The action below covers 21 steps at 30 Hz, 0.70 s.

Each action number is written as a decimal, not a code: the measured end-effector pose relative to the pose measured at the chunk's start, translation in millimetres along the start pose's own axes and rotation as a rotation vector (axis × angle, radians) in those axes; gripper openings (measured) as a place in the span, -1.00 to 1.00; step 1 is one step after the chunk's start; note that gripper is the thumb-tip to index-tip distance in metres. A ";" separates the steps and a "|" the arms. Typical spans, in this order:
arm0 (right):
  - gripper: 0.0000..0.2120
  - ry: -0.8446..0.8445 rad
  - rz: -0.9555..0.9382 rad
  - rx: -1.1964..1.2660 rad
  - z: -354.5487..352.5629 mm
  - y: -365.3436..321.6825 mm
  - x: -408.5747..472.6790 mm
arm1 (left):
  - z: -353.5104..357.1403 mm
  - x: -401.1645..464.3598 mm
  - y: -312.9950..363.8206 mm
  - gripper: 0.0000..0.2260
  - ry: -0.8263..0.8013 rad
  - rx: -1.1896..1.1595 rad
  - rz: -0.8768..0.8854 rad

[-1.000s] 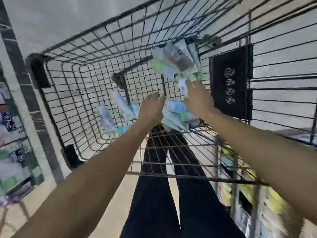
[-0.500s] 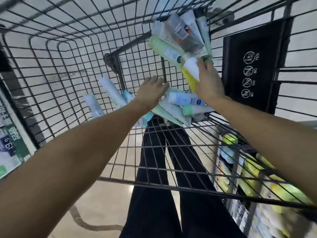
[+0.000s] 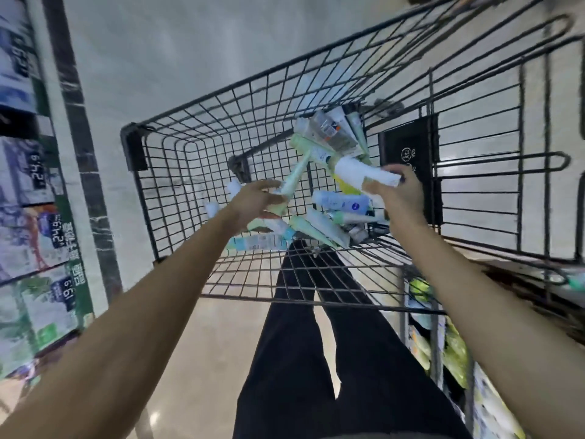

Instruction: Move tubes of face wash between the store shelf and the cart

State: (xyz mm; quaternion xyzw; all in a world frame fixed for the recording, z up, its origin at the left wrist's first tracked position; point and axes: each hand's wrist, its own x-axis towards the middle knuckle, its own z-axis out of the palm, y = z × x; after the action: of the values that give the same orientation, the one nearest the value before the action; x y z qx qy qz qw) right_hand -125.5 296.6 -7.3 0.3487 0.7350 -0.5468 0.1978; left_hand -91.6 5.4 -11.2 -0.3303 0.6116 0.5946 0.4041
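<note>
Much of the scene was hard to read. The shelf (image 3: pixel 34 198) at the left edge was smeared by motion, so only price tags and blocks of colour showed, and the products at the lower right were a yellow-green blur. The wire cart (image 3: pixel 196 147) ran out of frame at the top and right, and both forearms were cut off by the bottom corners. The heap of tubes (image 3: pixel 329 134) in the cart's far right corner overlapped so closely that single tubes could hardly be counted.

The left hand (image 3: pixel 253 204) gripped a pale green tube (image 3: pixel 296 175), fingers curled round its lower end; the fingertips were hidden behind the tube and the palm. Its long axis ran diagonally, rising up and to the right toward the heap. The right hand (image 3: pixel 399 194) held a white tube (image 3: pixel 361 174) between thumb and curled fingers at its right end, which the hand partly covered. That tube lay nearly level, its free end pointing left and slightly up, above a yellow tube (image 3: pixel 343 186) that was mostly hidden under it.

Both held tubes were inside the cart, over the loose tubes on its wire floor. Among them a blue and white tube (image 3: pixel 342 201) lay crosswise just below the white one. The person's dark trousers (image 3: pixel 304 359) showed through and below the mesh.
</note>
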 end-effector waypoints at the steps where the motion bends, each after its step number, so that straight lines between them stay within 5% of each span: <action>1: -0.62 0.001 0.000 0.053 -7.4 -10.0 -12.7 | 1.7 -21.5 5.3 -0.57 -0.049 -0.160 -0.008; 5: -0.69 -0.083 -0.005 0.260 -38.7 -44.3 -63.4 | 12.8 -95.5 20.0 -0.50 -0.237 -0.496 0.063; 9: -0.54 -0.134 -0.068 0.420 -68.0 -80.9 -118.4 | 28.6 -160.0 43.7 -0.46 -0.425 -0.623 0.219; 18: -0.61 -0.011 -0.170 0.766 -113.7 -96.1 -217.3 | 64.8 -242.6 86.6 -0.69 -0.412 -0.353 0.390; 21: -0.41 0.124 -0.192 0.906 -119.3 -83.2 -251.0 | 71.7 -255.5 88.7 -0.64 -0.418 -0.199 0.437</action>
State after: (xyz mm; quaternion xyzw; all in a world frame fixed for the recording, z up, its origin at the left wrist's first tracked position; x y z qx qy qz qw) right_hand -5.1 321.3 255.4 0.3624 0.4617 -0.8066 -0.0701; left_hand -46.5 63.7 258.7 -0.0998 0.5107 0.7792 0.3493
